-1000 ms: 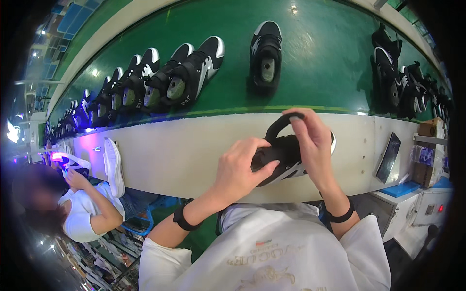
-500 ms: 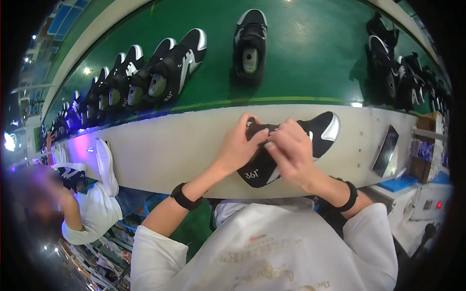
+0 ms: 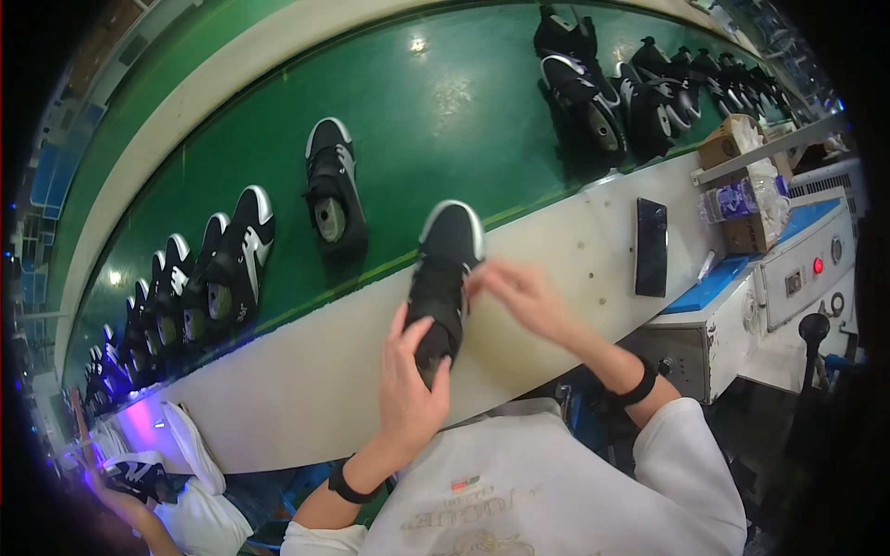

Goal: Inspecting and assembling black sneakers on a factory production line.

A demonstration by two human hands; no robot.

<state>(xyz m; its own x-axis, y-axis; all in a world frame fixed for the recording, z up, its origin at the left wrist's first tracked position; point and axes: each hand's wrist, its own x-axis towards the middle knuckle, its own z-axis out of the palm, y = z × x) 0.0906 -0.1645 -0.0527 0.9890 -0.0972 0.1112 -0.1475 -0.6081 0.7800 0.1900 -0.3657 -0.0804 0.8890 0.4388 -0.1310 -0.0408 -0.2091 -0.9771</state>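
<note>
A black sneaker [image 3: 449,243] with a silver toe edge is held over the pale work ledge, its toe pointing toward the green conveyor. My left hand [image 3: 408,394] grips it at the heel and ankle opening, thumb on one side and fingers on the other. Beside the shoe's right side is my right hand [image 3: 521,292], blurred by motion. Its fingertips are at or very near the shoe's edge, and whether they pinch anything cannot be made out. Another black sneaker [image 3: 332,185] stands by itself on the conveyor beyond.
Rows of sneakers [image 3: 243,255] line the green conveyor [image 3: 445,120] at left, with more [image 3: 584,107] at far right. A dark phone [image 3: 651,248] lies on the ledge [image 3: 306,371]. Right of it are a cardboard box [image 3: 742,236] and a machine [image 3: 788,287]. A co-worker's arm [image 3: 130,508] shows lower left.
The sneaker has turned from lying sideways to toe-away. My left hand has shifted to its heel, and my right hand has moved off the opening to its right side. The view has swung rightward.
</note>
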